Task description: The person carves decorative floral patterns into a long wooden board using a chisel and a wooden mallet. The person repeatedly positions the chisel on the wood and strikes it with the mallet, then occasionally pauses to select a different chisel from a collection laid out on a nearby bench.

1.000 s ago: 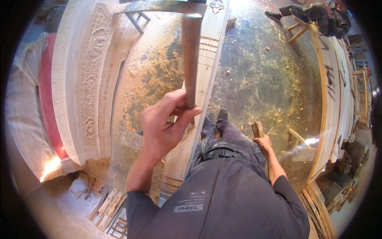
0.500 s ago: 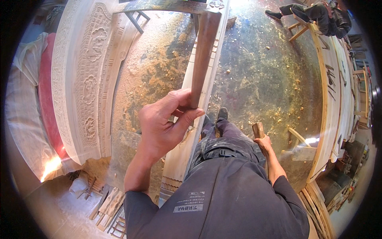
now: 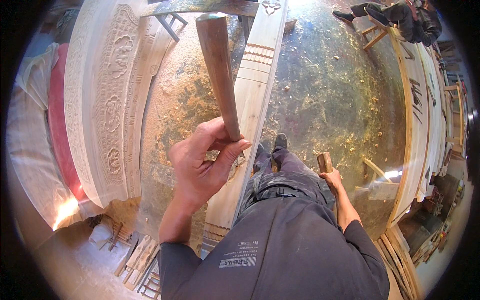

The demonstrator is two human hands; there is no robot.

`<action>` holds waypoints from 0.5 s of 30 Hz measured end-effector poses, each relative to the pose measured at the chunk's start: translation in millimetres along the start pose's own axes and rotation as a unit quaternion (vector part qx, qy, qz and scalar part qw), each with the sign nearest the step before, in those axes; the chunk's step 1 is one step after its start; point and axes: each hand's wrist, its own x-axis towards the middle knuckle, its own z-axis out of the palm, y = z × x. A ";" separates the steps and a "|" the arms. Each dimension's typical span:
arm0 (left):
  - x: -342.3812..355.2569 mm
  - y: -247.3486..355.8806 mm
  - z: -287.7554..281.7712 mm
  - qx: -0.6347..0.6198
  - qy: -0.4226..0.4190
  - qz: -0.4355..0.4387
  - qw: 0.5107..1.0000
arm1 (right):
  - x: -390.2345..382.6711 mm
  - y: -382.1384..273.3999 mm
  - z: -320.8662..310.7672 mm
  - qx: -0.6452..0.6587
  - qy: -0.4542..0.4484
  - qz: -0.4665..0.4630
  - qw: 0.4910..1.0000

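Note:
My left hand (image 3: pixel 202 157) pinches the lower end of a carving chisel (image 3: pixel 220 70) between thumb and fingers. Its long brown handle rises and leans to the left, and a small pointed tip shows just below the fingers. Beneath this hand runs a long pale wooden board (image 3: pixel 250 87) with carved wavy bands and a carved flower at its far end. I cannot tell whether the tip touches the board. Down at my right side, my right hand (image 3: pixel 331 180) is closed around a short brown wooden piece (image 3: pixel 324 161), its other end hidden in the grip.
A large carved panel (image 3: pixel 116 100) stands at the left beside a red and pale cloth (image 3: pixel 55 110). Wood chips litter the floor (image 3: pixel 335 100). Stacked boards (image 3: pixel 415 115) line the right. Another person (image 3: pixel 415 22) sits at the far right on a wooden stool (image 3: pixel 375 37).
The top of the chisel has swung left, from leaning right to leaning left, uncovering the board's carved bands. My left hand has shifted slightly; my right hand stays in place.

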 end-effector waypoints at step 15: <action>-5.5 -4.3 -2.2 0.003 -0.012 0.005 1.000 | -10.8 -19.8 -5.3 -0.022 -0.019 0.018 0.999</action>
